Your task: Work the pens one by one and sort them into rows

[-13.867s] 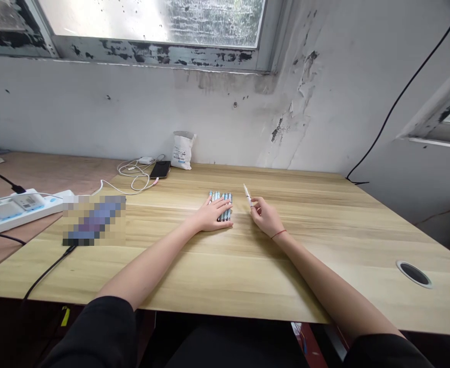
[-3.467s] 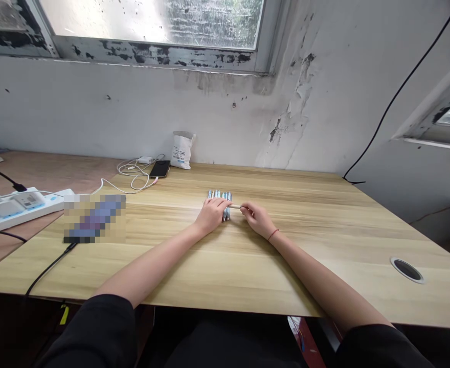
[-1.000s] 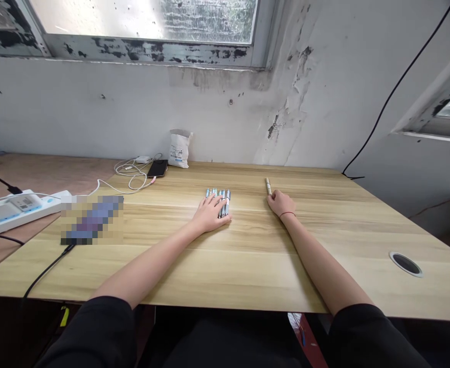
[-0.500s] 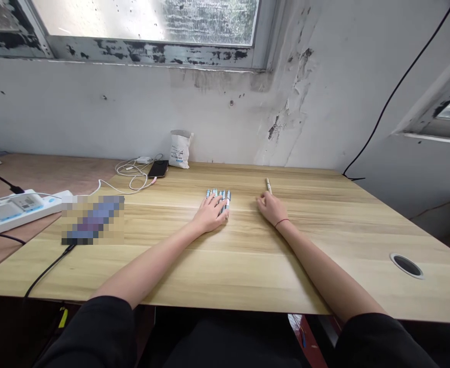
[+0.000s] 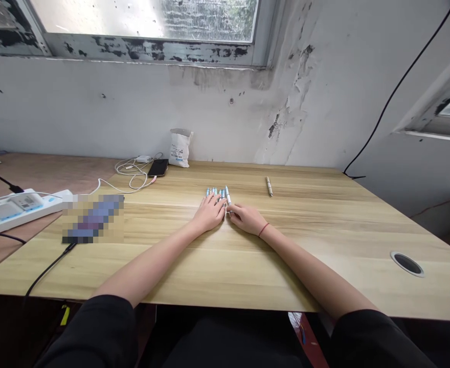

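Note:
Several blue-and-white pens point(image 5: 215, 191) lie side by side on the wooden table. My left hand point(image 5: 209, 212) rests over them with its fingers spread, hiding their lower parts. At the right end of the row, my right hand point(image 5: 244, 217) pinches the near end of one white-and-blue pen point(image 5: 228, 194), which is slightly tilted from the others. A separate beige pen point(image 5: 269, 186) lies alone farther right, touched by neither hand.
At the back left are a white packet point(image 5: 180, 148), a black phone point(image 5: 158, 167) and a white cable point(image 5: 133, 180). A power strip point(image 5: 52, 203) and a blurred device point(image 5: 96, 220) lie left. A round grommet point(image 5: 407, 264) sits right.
My right hand has left the beige pen and moved left to the row, where it has taken hold of the rightmost pen. That pen has tilted. My left hand has stayed nearly still.

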Demonstrator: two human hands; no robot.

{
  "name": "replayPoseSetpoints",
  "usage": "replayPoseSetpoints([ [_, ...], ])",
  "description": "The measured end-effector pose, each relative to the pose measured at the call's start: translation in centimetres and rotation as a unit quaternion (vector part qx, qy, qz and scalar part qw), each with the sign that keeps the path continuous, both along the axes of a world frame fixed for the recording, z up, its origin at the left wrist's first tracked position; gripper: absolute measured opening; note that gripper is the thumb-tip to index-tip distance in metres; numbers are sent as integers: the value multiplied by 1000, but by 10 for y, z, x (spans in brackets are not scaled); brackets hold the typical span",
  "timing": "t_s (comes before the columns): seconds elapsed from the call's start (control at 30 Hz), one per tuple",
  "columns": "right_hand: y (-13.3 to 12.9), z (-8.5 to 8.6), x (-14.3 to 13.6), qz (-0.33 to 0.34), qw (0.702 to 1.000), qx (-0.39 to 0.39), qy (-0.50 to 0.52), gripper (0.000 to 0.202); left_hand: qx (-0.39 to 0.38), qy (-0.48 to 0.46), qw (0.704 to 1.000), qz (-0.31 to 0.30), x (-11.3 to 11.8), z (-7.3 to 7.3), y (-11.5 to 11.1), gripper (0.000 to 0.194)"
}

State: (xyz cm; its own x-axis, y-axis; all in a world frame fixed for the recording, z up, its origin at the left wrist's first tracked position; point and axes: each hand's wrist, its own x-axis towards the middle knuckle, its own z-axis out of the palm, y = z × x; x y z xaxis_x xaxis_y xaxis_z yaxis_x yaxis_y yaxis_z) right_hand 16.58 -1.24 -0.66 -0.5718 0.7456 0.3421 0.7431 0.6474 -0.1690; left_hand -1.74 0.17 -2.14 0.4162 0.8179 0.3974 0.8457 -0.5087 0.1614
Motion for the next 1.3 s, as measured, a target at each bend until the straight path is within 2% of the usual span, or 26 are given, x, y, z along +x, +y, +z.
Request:
replayPoseSetpoints([
  [0.23,6,-3,4,-70,997,-29,11,16,28,-14,999,8,0,0,-2,36],
  [0.33,12,-5,11,-92,990,-56,87,17,45,-27,999,9,0,1,-2,34],
  [0.47,16,-5,19,-116,962,-63,237,19,78,-58,995,14,1,4,0,37],
  [0.6,12,-1,20,-72,951,-62,293,22,124,-74,989,30,1,9,-1,42],
  [0.73,9,1,18,-34,950,-62,305,22,140,-54,987,58,-2,17,-3,44],
  [0.87,14,-2,22,-47,946,-47,317,23,141,-27,988,58,-7,24,-4,45],
  [1.03,22,-8,32,-55,957,-29,282,21,155,-16,986,67,-9,24,-1,48],
  [1.2,25,-10,35,-57,967,-27,248,19,142,-4,988,53,-11,21,5,27],
  [1.3,26,-9,36,-46,976,-36,211,20,127,7,991,42,-11,20,6,23],
])
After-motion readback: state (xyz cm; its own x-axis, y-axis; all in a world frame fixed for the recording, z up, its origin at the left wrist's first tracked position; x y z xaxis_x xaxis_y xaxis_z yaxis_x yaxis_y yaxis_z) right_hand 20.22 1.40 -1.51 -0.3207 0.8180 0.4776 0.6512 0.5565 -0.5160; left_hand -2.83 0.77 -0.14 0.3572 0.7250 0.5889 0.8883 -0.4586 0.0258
